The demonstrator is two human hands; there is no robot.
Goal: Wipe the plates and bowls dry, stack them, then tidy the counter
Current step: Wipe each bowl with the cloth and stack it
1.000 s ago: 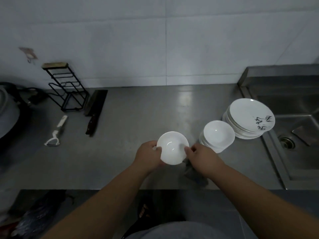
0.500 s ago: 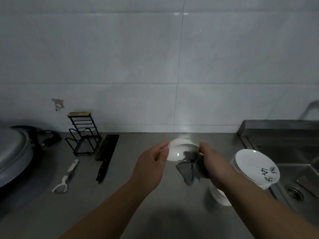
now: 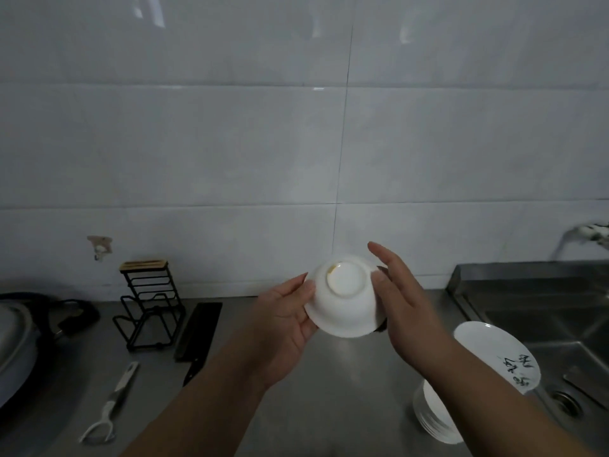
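I hold a white bowl (image 3: 346,301) up over the steel counter (image 3: 329,407), its foot ring turned towards me. My left hand (image 3: 283,321) grips its left rim, thumb on the outer wall. My right hand (image 3: 405,305) lies against the right side with straight fingers and presses a dark cloth (image 3: 379,328) to the bowl; only slivers of the cloth show. A stack of white plates (image 3: 494,351) with black brush marks sits at the right. A stack of white bowls (image 3: 431,417) stands in front of it, partly hidden by my right forearm.
A steel sink (image 3: 543,308) with a tap (image 3: 586,232) above it lies at the right. At the left are a black wire rack (image 3: 148,301), a cleaver (image 3: 197,328), a white peeler (image 3: 112,404) and a large pan with a lid (image 3: 16,341). A tiled wall runs behind the counter.
The bowl has been raised off the counter and turned over, so its base now faces me. The cloth moved from hanging below my right hand to behind the bowl's right side.
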